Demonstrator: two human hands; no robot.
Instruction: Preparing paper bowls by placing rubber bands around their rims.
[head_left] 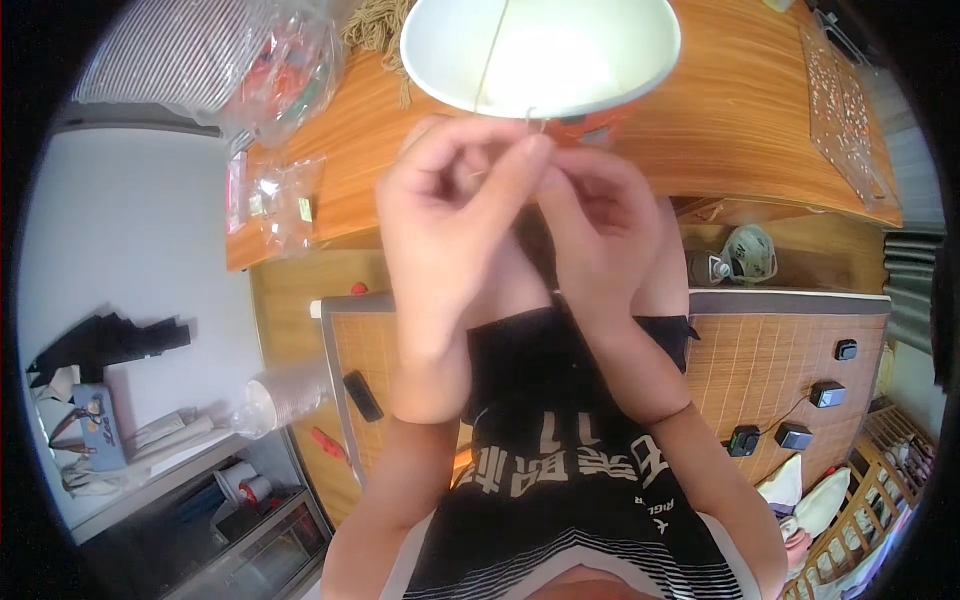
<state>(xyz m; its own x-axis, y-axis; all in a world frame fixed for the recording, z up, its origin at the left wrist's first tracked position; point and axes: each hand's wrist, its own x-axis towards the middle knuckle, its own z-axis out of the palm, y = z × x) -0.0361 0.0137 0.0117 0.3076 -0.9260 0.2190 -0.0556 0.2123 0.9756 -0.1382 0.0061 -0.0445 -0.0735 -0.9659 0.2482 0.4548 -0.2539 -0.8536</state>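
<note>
Both my hands meet just below the rim of a large white bowl-shaped thing (570,50), its pale inside facing me. A thin beige cord (493,52) runs down across its inside to the rim. My left hand (440,200) is closed, thumb and forefinger pinched on the cord, which makes a small loop at the fingertips. My right hand (605,220) is closed too, its thumb and forefinger pinching the cord right against the left fingertips. The exact grip is partly hidden by the fingers. A bundle of beige cord (375,28) lies on the table left of the bowl.
The wooden table (740,130) bears plastic-wrapped goods (285,75), a clear packet (285,205) and a speckled sheet (840,110). Something orange (575,128) lies under the bowl's rim. A phone (362,396) and several small dark devices (828,394) rest on the woven mat beside me.
</note>
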